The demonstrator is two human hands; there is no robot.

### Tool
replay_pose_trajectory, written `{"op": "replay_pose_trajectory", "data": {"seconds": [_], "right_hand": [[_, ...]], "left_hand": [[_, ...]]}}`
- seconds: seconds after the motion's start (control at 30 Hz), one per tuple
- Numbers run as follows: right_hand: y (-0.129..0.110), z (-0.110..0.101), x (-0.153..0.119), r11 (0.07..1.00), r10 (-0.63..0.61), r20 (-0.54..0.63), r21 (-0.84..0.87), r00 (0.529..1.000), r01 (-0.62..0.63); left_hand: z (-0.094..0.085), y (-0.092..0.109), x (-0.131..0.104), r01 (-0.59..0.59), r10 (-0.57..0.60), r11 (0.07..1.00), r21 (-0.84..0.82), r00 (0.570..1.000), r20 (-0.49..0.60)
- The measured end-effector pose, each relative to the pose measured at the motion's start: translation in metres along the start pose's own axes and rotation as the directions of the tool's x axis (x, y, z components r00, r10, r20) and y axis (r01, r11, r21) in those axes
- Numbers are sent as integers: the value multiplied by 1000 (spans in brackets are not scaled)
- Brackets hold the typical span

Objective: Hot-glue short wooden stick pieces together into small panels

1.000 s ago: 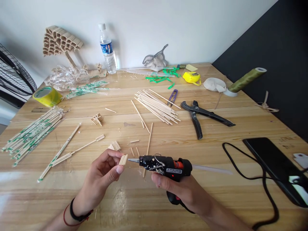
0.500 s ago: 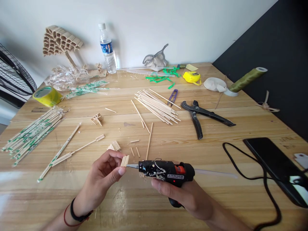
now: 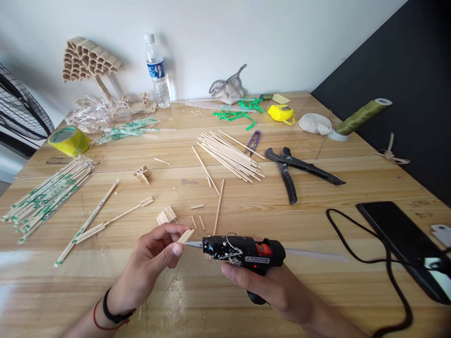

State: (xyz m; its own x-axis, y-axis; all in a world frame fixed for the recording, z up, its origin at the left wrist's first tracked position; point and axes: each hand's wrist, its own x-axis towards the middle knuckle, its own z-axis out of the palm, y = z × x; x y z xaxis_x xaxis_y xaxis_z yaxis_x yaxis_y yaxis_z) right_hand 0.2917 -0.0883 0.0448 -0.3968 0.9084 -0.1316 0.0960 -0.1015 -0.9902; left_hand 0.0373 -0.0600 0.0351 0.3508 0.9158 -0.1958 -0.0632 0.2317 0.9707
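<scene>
wood-grained surface (image 3: 310,225), glossy | white wall (image 3: 282,42) behind | black fan (image 3: 26,103) far left | left hand (image 3: 151,256) pinches stick bundle (image 3: 185,236) | right hand (image 3: 269,287) grips glue gun (image 3: 229,248)

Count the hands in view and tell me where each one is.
2. The left hand pinches short sticks near the nozzle; the right hand grips the glue gun. No other hand shows.
</scene>
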Motion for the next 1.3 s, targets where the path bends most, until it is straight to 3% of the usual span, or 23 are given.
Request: {"op": "replay_pose_trajectory", "data": {"seconds": [0.33, 0.57, 1.3], "right_hand": [[0, 1, 0, 998, 64, -13, 25, 998, -63], [-2, 3, 0, 1000, 15, -31, -26, 999, -16], [-1, 3, 1, 999, 44, -65, 23, 997, -43]], "left_hand": [[-3, -4, -1, 32, -32, 999, 10, 999, 10], [-3, -3, -1, 35, -35, 999, 27, 999, 6], [-3, -4, 0, -2, 3, 999, -33, 1000, 8]]}}
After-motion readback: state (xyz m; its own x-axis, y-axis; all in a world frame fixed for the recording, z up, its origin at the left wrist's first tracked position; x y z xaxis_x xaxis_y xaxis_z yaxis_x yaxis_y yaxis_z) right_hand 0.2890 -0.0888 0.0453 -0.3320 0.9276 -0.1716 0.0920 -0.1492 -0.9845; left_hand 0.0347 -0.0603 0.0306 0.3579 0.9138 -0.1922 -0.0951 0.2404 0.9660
